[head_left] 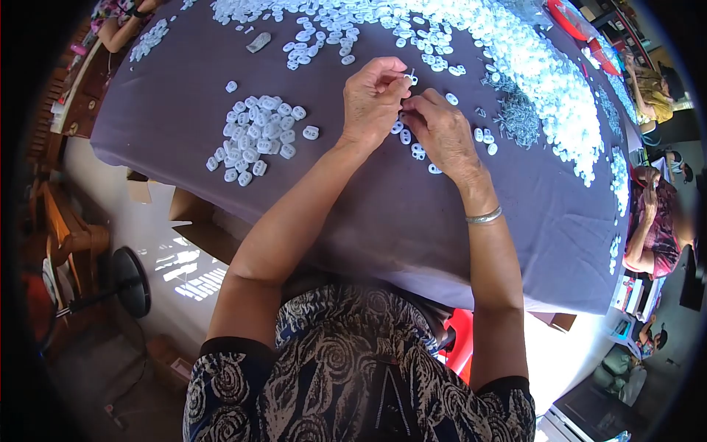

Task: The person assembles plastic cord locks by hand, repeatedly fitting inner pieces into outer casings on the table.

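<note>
Near the top centre, my left hand (373, 102) is closed, its thumb and forefinger pinching a small white plastic piece (411, 79) with a thin pin sticking up. Close on its right, my right hand (442, 131) has its fingertips pressed together over the cloth; whatever they hold is hidden. Several white two-holed pieces (405, 137) lie beside and under my right hand. A pile of similar white pieces (254, 132) sits left of my forearms. Right of my right hand is a heap of small metal pins (518, 120).
A large mass of white pieces (545, 81) spreads over the dark tablecloth (353, 214) at the back and right. A small grey object (258, 43) lies at the back left. Several people sit around the table. A black round fan (131, 283) stands at lower left.
</note>
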